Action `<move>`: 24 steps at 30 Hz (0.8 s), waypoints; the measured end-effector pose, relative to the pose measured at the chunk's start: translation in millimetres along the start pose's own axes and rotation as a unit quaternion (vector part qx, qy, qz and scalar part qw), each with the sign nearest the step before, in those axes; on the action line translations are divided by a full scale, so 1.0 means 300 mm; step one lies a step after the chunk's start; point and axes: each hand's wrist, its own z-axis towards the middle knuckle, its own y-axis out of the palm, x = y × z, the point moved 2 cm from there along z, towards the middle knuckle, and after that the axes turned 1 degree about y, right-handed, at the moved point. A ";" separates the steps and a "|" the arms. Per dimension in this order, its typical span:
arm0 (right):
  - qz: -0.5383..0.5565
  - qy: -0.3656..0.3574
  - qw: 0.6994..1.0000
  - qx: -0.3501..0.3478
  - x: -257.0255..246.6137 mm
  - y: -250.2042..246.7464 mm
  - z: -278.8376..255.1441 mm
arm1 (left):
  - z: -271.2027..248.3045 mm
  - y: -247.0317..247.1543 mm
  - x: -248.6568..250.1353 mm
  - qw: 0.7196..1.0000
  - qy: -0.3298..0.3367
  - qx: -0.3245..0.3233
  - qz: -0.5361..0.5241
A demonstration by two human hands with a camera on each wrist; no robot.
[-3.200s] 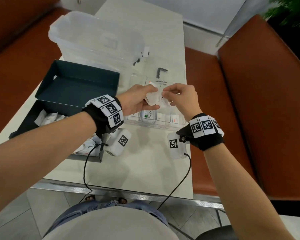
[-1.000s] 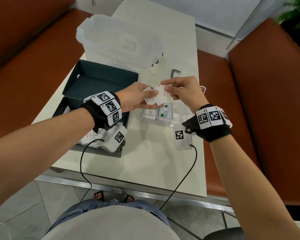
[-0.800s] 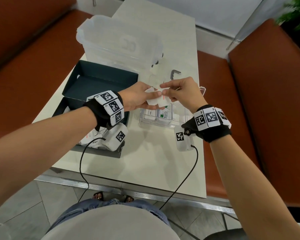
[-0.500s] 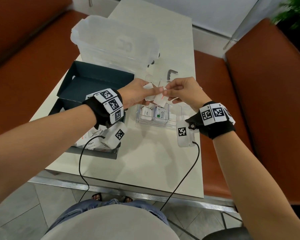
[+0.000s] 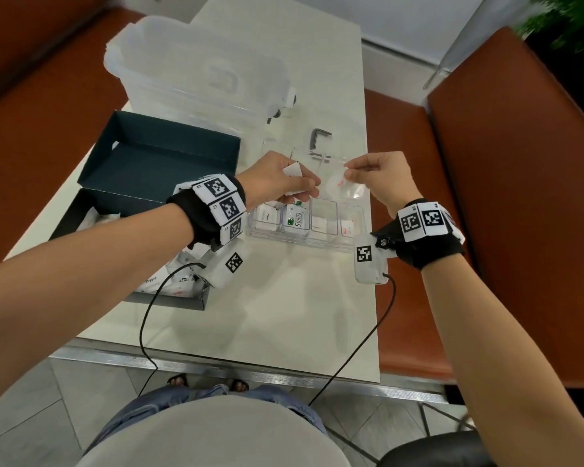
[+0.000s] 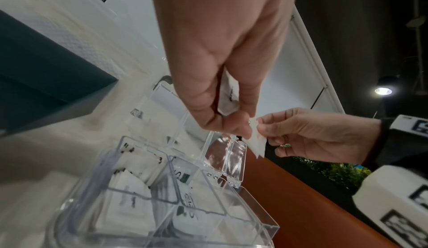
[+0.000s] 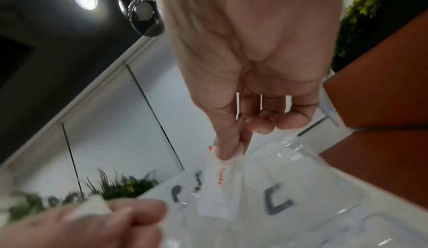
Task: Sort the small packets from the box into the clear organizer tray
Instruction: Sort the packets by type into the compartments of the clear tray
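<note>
Above the clear organizer tray point(image 5: 358, 227), my two hands are a little apart. My left hand point(image 5: 302, 188) pinches a white packet point(image 5: 292, 170) between thumb and fingers; the left wrist view shows that packet point(image 6: 228, 94) with dark print. My right hand point(image 5: 349, 171) pinches a white packet with red print point(image 5: 338, 183), which hangs from thumb and forefinger point(image 7: 220, 182) over the tray's right side. The tray's front compartments hold sorted packets, one labelled Stevia point(image 5: 297, 219). The dark box point(image 5: 64, 224) at the left holds more packets point(image 5: 169, 281).
The dark box lid point(image 5: 159, 156) lies behind the box, and a large translucent tub point(image 5: 196, 75) stands beyond it. A grey hex key point(image 5: 319, 136) lies behind the tray. Brown benches flank the narrow table. Cables run from both wrists to the near edge.
Both hands held the packets together over the tray before. They have drawn apart: the right hand carries the red-printed packet to the right and the left hand keeps the other.
</note>
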 end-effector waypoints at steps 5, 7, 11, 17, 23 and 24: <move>-0.197 0.022 0.978 -0.057 0.095 -0.028 0.020 | 0.005 0.002 -0.010 1.000 -0.014 0.014 -0.012; -0.254 0.035 0.961 -0.101 0.122 -0.009 0.021 | 0.006 0.008 -0.014 0.999 -0.021 0.020 -0.017; -0.321 0.063 0.937 -0.125 0.158 0.033 0.019 | 0.005 0.017 -0.018 0.999 -0.027 0.026 -0.021; -0.401 0.019 0.907 -0.126 0.209 0.075 0.005 | 0.010 0.016 -0.020 0.998 -0.032 0.035 -0.033; -0.448 0.005 0.885 -0.131 0.241 0.091 0.011 | 0.017 0.034 -0.017 0.996 -0.057 0.032 -0.061; -0.449 0.012 0.884 -0.134 0.245 0.096 0.012 | 0.017 0.038 -0.013 0.994 -0.065 0.028 -0.078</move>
